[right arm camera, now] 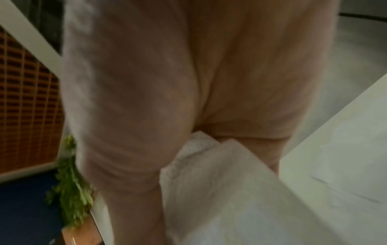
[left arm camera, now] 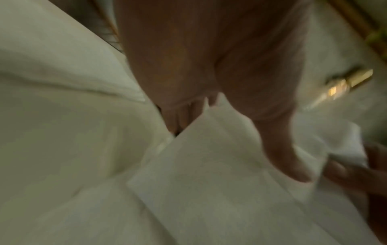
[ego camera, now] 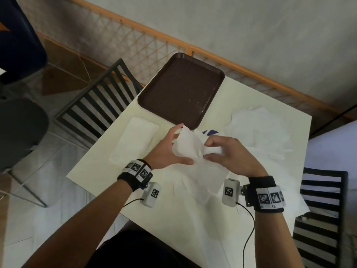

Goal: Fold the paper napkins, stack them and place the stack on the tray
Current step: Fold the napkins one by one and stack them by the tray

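Napkin [ego camera: 190, 145], white and crumpled, held up between both hands over the middle of the table [ego camera: 100, 167], its lower part draping down onto more white paper spread along the near edge. Left hand [ego camera: 166, 151]: fingers and thumb curled round the napkin's left side, fingertips at its top corner, thumb along its lower edge. Right hand [ego camera: 229, 153]: thumb and fingers pinching a bunched fold at the napkin's right side. Left wrist view, blurred: the thumb [left arm camera: 280, 149] lies across a flat sheet of napkin [left arm camera: 209, 165], and fingers of the other hand show at the right margin. Right wrist view, also blurred: paper [right arm camera: 209, 174] gathered under the palm; finger positions cannot be read there. Folded napkin stack [ego camera: 135, 140], a flat white rectangle, lies near the left edge of the table, just beside the tray. Tray [ego camera: 181, 89], dark brown, sits at the far corner, overhanging the far edge slightly. Loose unfolded napkins [ego camera: 258, 130] lie in a rumpled heap toward the right corner. Dark slatted chairs [ego camera: 100, 97] stand by the left and right sides of the table.
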Demonstrator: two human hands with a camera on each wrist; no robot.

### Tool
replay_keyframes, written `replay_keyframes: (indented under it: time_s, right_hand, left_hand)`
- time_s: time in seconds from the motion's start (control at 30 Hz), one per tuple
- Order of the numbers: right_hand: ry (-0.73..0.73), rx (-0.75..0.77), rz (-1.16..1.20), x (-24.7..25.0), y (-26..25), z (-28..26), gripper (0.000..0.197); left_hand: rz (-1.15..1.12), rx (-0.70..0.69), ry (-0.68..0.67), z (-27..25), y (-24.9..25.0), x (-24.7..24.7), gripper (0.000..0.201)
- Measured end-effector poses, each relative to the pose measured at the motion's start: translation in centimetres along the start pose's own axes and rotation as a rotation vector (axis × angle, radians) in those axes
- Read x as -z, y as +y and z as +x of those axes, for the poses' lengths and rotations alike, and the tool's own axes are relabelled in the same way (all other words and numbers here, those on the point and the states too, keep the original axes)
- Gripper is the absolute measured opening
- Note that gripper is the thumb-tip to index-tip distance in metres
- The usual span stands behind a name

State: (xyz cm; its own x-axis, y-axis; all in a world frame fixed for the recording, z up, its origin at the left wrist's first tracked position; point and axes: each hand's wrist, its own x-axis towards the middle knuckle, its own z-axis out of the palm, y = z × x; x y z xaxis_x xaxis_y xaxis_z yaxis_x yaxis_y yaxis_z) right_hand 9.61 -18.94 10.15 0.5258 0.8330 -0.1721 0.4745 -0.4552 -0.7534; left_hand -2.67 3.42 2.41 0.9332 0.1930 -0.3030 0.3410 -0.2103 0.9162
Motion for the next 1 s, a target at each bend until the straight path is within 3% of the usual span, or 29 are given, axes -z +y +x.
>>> replay_keyframes:
  time_s: [0.07,0.13,0.2,0.3,0.4,0.5,0.6,0.8,0.87,0.93,1.0]
  right_hand:
    - [0.085,-0.02,0.114,1.0,-0.7,-0.1,0.017]
    - [0.273,-0.086,0.252,1.1,-0.6,-0.2,0.023]
    - [0.371,-0.167,0.417,0.2,0.4,-0.1,0.034]
    - [0.337,-0.236,0.596,-2.8,2.3,0.0,0.045]
    - [0.42,-0.263,0.703,-5.0,3.5,0.6,0.031]
    - [0.463,-0.185,0.71,-5.9,4.2,0.9,0.021]
    - [0.458,-0.098,0.676,-6.3,4.9,1.3,0.023]
    - [0.347,-0.223,0.807,-6.8,4.4,2.9,0.034]
    - [0.285,-0.314,0.877,-6.8,3.4,3.8,0.03]
    - [0.192,-0.367,0.927,-6.9,2.5,4.7,0.029]
    - [0.145,-0.329,0.798,-7.2,2.1,5.8,0.013]
  left_hand:
    - [-0.038,-0.043,-0.023,-0.5,1.5,1.5,0.081]
    - [-0.107,-0.038,0.022,-1.0,2.5,2.3,0.04]
    - [-0.172,-0.029,0.112,-1.4,2.7,2.6,0.025]
    - [-0.211,-0.021,0.205,-1.7,2.0,3.1,0.022]
    - [-0.173,-0.015,0.213,-1.9,0.9,3.9,0.021]
    - [-0.201,-0.083,0.209,-2.3,-0.3,4.8,0.024]
    - [-0.209,-0.158,0.208,-2.8,-1.1,5.8,0.026]
    - [-0.184,-0.177,0.17,-3.3,-2.3,8.1,0.027]
    - [-0.215,-0.148,0.179,-3.7,-2.7,8.5,0.024]
    - [-0.264,-0.086,0.181,-3.9,-3.5,9.1,0.035]
    - [-0.366,-0.02,0.185,-4.2,-4.2,9.8,0.04]
